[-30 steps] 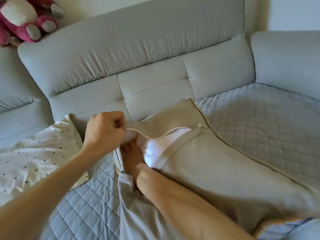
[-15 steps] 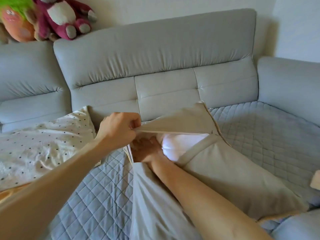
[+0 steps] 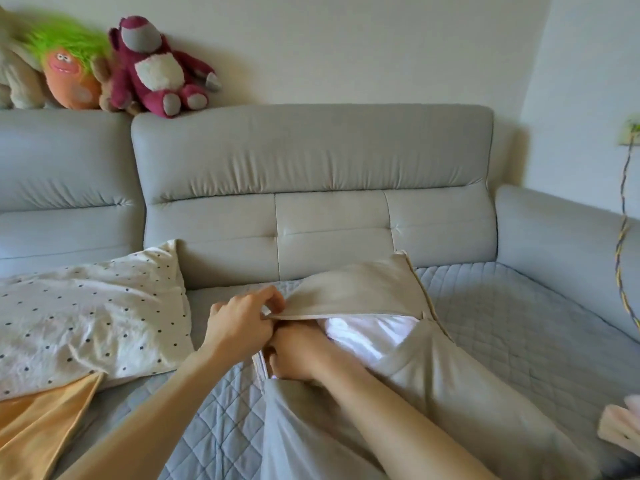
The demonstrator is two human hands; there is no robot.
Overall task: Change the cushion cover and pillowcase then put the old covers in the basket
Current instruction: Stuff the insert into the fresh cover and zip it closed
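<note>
A beige cushion cover's (image 3: 363, 289) opening is pinched by the fingers of the left hand (image 3: 239, 327); the right hand's (image 3: 298, 355) fingers are curled inside, grip unclear.

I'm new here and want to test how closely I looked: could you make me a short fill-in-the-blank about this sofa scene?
1. The left hand pinches the top edge of the beige cushion cover, whose opening shows a ____ insert.
2. The pillow to the left of the hands is cream with dark ____.
3. The plush toy beside the dark pink bear has bright ____ hair.
Missing words: white; dots; green.
</note>
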